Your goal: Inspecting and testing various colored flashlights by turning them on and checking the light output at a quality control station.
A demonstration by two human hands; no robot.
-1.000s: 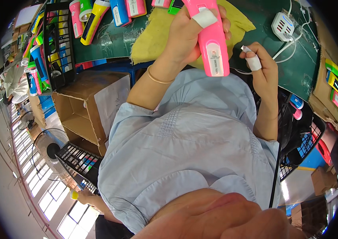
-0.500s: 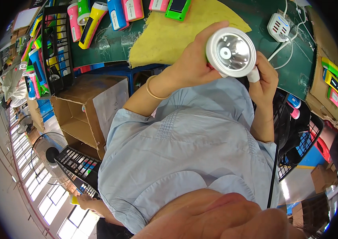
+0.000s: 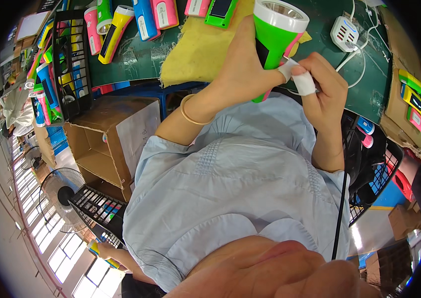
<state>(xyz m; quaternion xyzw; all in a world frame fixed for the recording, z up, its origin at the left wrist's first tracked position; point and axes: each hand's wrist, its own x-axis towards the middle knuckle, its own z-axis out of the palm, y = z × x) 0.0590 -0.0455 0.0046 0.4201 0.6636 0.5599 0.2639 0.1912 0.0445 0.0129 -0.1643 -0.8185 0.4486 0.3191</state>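
Note:
My left hand (image 3: 240, 69) is wrapped round a green flashlight (image 3: 269, 49) with a white head and a pink strip down one side. It stands tilted, lens end away from me. My right hand (image 3: 327, 82) is beside it, fingers pinched, with a thin metallic tip (image 3: 286, 58) showing at the fingertips against the flashlight's side. A white cable (image 3: 342, 63) runs from the white multi-port USB charger (image 3: 344, 34) to behind this hand; the pinch seems to hold its plug end. White tape covers my left thumb and a right finger.
A yellow cloth (image 3: 185, 59) lies on the green table (image 3: 121, 69). Several coloured flashlights (image 3: 146, 20) line its far side. Black crates (image 3: 71, 64) and a cardboard box (image 3: 96, 119) stand at left; another box (image 3: 394, 94) of flashlights is at right. Behind left, another person's hand (image 3: 106, 251) holds a flashlight.
The flashlight has tipped so its lens faces away and its green side shows. My right hand has come round to its side. The other person's hand has raised a yellow-and-blue flashlight into view.

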